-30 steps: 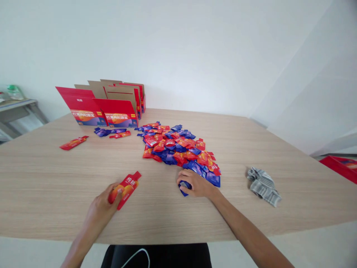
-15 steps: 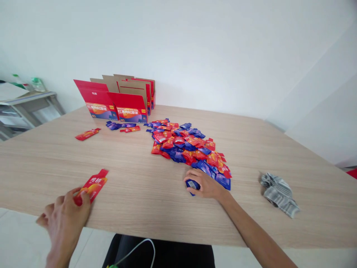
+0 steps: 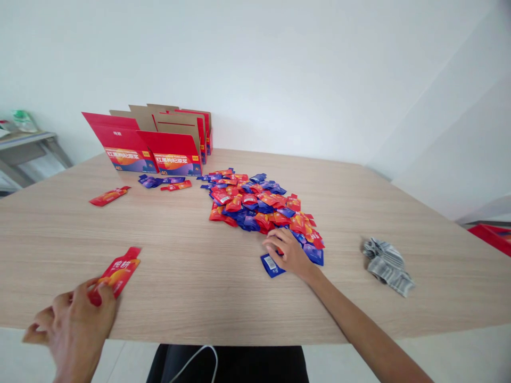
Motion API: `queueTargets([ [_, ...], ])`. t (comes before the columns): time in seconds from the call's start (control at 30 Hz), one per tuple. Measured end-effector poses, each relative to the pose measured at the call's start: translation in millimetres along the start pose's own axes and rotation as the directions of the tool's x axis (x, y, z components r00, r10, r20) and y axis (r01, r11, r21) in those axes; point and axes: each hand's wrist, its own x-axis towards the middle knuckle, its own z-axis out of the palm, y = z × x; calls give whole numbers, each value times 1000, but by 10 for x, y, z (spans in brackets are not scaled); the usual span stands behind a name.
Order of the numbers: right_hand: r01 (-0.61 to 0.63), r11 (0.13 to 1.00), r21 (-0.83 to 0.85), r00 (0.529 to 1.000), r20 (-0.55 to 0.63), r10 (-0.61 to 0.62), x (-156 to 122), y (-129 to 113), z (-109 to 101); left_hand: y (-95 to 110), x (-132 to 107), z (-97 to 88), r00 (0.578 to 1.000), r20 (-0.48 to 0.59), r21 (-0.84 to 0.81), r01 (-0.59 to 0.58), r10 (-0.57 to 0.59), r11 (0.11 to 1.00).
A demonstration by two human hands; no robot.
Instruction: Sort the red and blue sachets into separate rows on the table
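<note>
Landmark: pile (image 3: 259, 205) of red and blue sachets, mid-table (image 3: 199, 303). Every place below is read from it.
Left hand (image 3: 74, 324): well to the pile's near left, at the table's near edge and partly off it. Thumb and forefinger are pinched together on the near end of a red sachet (image 3: 117, 270). The other fingers are loosely curled.
Red sachet: low over the wood, or flat on it. Its notched tip points toward the pile, well apart from it.
Change, left: a second ago this hand and its sachet sit much nearer the pile. Half a second ago they are already out at the edge, with the same grip.
Right hand (image 3: 289, 250): on the pile's near edge, palm down. The fingers are stretched and spread, tips among the outermost sachets, closed on nothing that shows. Whether a fingertip presses one sachet down is hard to tell from this angle.
Blue sachet (image 3: 272, 264): just near-left of the pile, flat, white label patch up, touching the right hand's thumb side.
Change, right: earlier the fingers curl over this blue sachet. Now it lies uncovered and the hand is spread toward the pile.
Boxes (image 3: 151, 149): red cartons with flaps up, beyond the pile to its far left.
Stray packet (image 3: 109, 196): red, far left of the pile.
Small cluster (image 3: 163, 183): between the boxes and the pile.
Cloth (image 3: 387, 263): striped and crumpled, to the pile's near right, well apart.
</note>
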Motion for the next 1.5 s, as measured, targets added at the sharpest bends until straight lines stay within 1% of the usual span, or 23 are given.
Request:
queueTargets([
  [0.07,-121,988,-98,988,-106,111,40,46,17,106,-15,-39,994,-87,41,64,-61,997],
  [0.1,-168,976,-137,980,-129,151,62,74,24,146,-19,-53,991,-113,53,71,-65,996],
  [0.17,-217,957,-193,973,-121,196,109,134,44,184,-17,-59,992,-128,62,26,-18,998],
  [0.33,-212,943,-257,974,21,224,255,245,166,148,33,-19,987,-72,40,-139,141,990],
  [0.47,-204,936,-285,970,72,234,390,273,255,158,44,-25,982,-66,77,-172,177,982],
  [0.57,-211,929,-304,968,65,241,438,267,243,186,35,-49,986,-42,106,-157,163,982],
  [0.7,-229,919,-320,966,41,255,417,234,163,206,28,-60,988,-29,115,-145,149,983],
  [0.83,-305,897,-320,951,-53,305,358,129,58,209,23,-52,985,-43,100,-160,165,982],
  [0.9,-326,899,-293,945,-121,303,331,24,-4,205,20,-48,980,-62,81,-183,188,980],
  [0.97,-301,918,-259,949,-178,261,312,-124,-60,189,19,-40,972,-68,56,-222,226,973],
  [1.03,-225,944,-240,963,-202,178,300,-311,-84,160,25,-20,963,-70,31,-260,262,965],
  [1.07,-173,956,-235,973,-193,129,296,-418,-77,141,32,-5,959,-73,22,-273,274,962],
  [1.13,-44,975,-219,992,-123,17,287,-651,-8,97,51,27,952,-82,-3,-295,293,956],
  [1.17,27,979,-200,997,-68,-41,279,-775,54,76,63,41,948,-79,-21,-312,309,950],
  [1.23,149,978,-146,989,47,-143,254,-1026,227,45,87,59,937,-68,-62,-347,343,936],
  [1.3,207,973,-99,972,137,-192,216,-1268,439,30,104,63,933,-58,-95,-360,356,928],
  [1.4,190,980,-60,956,237,-170,150,-1578,746,28,112,59,939,-55,-113,-344,340,932],
  [1.5,105,994,-7,953,288,-99,117,-1805,951,27,108,54,945,-46,-98,-327,324,940],
])
